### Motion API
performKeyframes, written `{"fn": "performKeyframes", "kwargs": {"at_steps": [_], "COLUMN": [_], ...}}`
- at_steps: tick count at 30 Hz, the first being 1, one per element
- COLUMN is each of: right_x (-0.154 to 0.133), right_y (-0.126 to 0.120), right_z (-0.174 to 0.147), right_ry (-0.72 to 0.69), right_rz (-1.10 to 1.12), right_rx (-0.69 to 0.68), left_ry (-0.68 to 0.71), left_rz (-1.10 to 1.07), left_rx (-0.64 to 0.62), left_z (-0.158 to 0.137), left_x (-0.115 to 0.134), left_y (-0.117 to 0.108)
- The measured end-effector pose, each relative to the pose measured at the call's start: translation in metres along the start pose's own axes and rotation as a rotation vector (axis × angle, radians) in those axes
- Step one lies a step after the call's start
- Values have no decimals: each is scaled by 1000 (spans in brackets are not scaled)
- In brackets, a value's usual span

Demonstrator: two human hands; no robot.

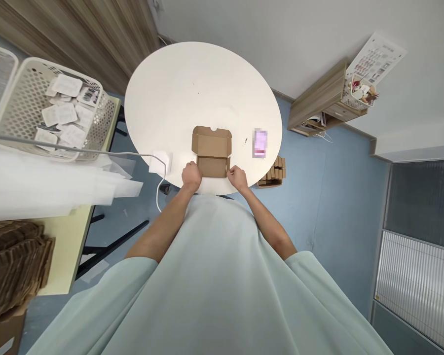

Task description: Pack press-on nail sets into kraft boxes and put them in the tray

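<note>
On the round white table [192, 74] in front of me lies a small brown cardboard box [212, 166], its lid raised and folded back away from me. The inside of the box shows bare cardboard. My left hand [191, 176] is closed at the near left corner of the box, its fingertips hidden against the side wall. At the near right corner, my right hand [238, 178] pinches the box's side wall between thumb and fingers.
A blurred pink item [260, 143] lies right of the box. A white square block [160, 162] with a cable sits at the left table edge. Small brown boxes [277, 171] fill a carton below right. Left are a basket [18, 98] of packets and stacked flat cardboard [15, 266].
</note>
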State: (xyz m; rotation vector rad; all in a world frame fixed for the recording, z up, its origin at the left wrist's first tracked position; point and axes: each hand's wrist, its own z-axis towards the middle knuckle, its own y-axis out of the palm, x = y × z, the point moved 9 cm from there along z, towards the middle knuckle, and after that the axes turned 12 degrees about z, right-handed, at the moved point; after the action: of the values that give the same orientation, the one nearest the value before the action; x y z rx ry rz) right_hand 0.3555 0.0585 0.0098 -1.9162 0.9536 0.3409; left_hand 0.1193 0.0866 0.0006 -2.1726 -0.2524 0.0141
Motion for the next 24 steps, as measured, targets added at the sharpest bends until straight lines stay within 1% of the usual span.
{"fn": "performKeyframes", "kwargs": {"at_steps": [3,6,9,12,16,20,24], "right_x": [-17,-24,-21,-15,-13,-18,-24], "right_y": [9,9,3,2,6,11,14], "right_z": [-2,0,7,18,28,26,22], "right_ry": [-17,-33,-14,7,47,59,53], "right_rz": [-72,-80,-90,-178,-300,-403,-452], "right_rx": [-43,-48,-32,-41,-64,-86,-104], "left_ry": [-20,-32,-38,-45,-64,-76,-72], "left_rz": [-21,-28,-17,-11,-2,17,20], "left_rx": [-7,-7,-17,-31,-42,-22,-17], "left_z": [-4,-6,-6,-7,-8,-3,1], "left_x": [2,0,-4,-4,-3,-1,1], "left_y": [3,5,7,8,9,10,10]}}
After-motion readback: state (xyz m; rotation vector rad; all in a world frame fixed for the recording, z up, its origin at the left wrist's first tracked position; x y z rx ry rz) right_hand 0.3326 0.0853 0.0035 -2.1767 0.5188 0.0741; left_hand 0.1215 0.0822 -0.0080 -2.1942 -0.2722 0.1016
